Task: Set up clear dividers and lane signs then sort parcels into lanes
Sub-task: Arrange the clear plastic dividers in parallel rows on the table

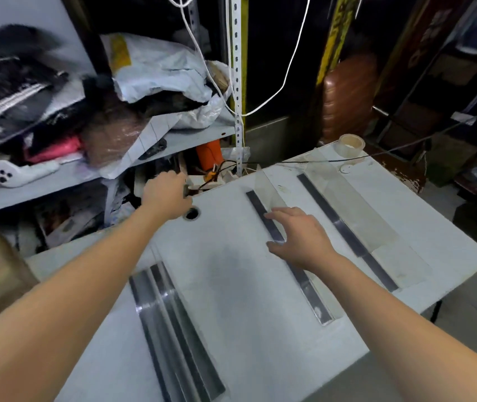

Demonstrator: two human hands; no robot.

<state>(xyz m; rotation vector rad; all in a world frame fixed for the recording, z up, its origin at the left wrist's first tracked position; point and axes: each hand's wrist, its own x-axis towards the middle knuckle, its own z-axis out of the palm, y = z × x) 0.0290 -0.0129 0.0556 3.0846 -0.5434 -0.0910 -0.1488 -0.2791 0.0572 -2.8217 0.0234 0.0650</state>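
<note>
While the open right hand (298, 236) rests on a clear plastic divider (272, 195) at 1 o'clock, a second divider (356, 210) stands at 2, spare dividers (173, 329) lie at 7; left hand (164, 195), grip unclear; no signs yet.

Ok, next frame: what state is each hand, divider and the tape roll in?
middle divider: standing upright on its dark base.
right divider: standing upright, untouched.
spare dividers: stacked flat, near left corner.
tape roll: lying flat, far right corner.
left hand: fingers curled at the table's far edge, grip unclear.
right hand: open, fingers spread on the middle divider's base.
</note>
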